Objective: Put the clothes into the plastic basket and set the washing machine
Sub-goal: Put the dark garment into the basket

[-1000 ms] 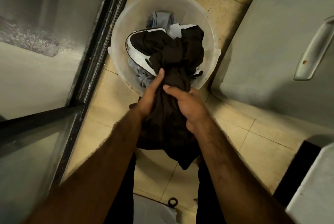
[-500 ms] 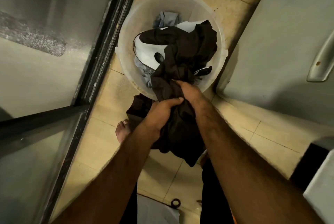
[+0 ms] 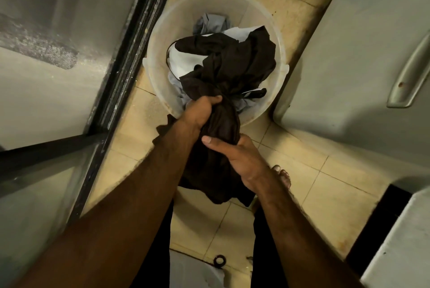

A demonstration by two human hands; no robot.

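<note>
A round translucent plastic basket (image 3: 160,38) stands on the tiled floor below me, holding grey and white clothes (image 3: 210,23). A dark brown garment (image 3: 235,59) lies partly in the basket and hangs out over its near rim. My left hand (image 3: 201,113) grips the garment at the basket's near edge. My right hand (image 3: 235,159) grips the same garment lower down, outside the basket. The hanging end of the cloth drops between my forearms.
A dark-framed glass door (image 3: 121,59) runs along the left. A grey appliance with a metal handle (image 3: 409,73) stands at right, close to the basket. My bare foot (image 3: 282,177) is on the beige floor tiles (image 3: 309,185). A small black ring (image 3: 219,260) lies near the bottom.
My left hand has moved up the garment to the basket's rim, and my right hand has shifted down to a lower grip. More of the cloth sits in the basket.
</note>
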